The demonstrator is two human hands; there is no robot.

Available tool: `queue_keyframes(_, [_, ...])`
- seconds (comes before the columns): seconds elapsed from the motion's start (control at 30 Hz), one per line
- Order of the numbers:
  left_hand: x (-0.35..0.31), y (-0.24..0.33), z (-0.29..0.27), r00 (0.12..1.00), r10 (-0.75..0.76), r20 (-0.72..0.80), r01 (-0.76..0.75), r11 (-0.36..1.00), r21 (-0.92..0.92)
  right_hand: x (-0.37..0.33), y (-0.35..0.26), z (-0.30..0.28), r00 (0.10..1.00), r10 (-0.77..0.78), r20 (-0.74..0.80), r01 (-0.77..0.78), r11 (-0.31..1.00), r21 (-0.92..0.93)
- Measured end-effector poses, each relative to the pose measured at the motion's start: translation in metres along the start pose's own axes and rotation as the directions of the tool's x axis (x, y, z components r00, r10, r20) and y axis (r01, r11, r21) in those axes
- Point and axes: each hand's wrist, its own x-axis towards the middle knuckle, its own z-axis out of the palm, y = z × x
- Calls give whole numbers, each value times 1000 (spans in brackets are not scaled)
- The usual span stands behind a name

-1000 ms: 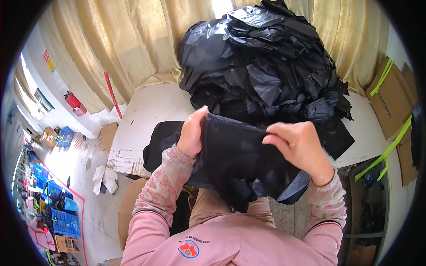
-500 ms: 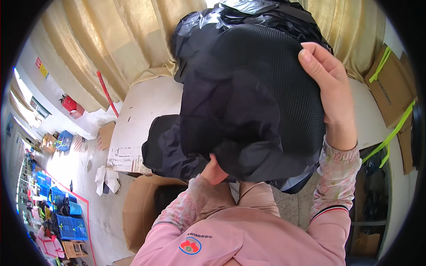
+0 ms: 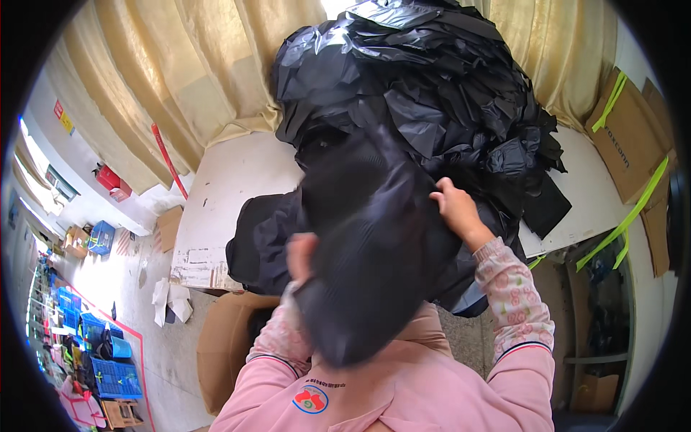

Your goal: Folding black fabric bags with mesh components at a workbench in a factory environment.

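A big heap of black plastic bags (image 3: 432, 93) covers the far part of my white worktop (image 3: 230, 194). In front of it I hold a black mesh cloth (image 3: 367, 245) up between my hands, which are apart. My right hand (image 3: 453, 205) pinches its upper right edge; my left hand (image 3: 301, 255) grips its left side, partly hidden.

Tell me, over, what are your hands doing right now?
Left hand under black mesh piece. Right hand gripping its far edge. Black bag heap close behind.
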Motion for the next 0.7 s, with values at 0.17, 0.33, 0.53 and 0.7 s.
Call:
queue_keyframes(0.17, [-83, 70, 77, 267, 859, -437, 384, 321, 865, 11, 65, -26, 984, -38, -175, 112, 892, 439])
queue_keyframes(0.33, [-159, 140, 143, 161, 911, -380, 539, 241, 807, -11, -36, -71, 978, -34, 204, -193, 205, 960])
queue_keyframes(0.53, [-219, 217, 137, 15, 978, -209, 884, 85, 460, -51, -79, 87, 924, 64, 377, -369, 404, 837])
queue_keyframes(0.7, [-185, 145, 14, 410, 910, 68, 911, -404, -84, -81, -58, 233, 927, 221, 304, -376, 531, 759])
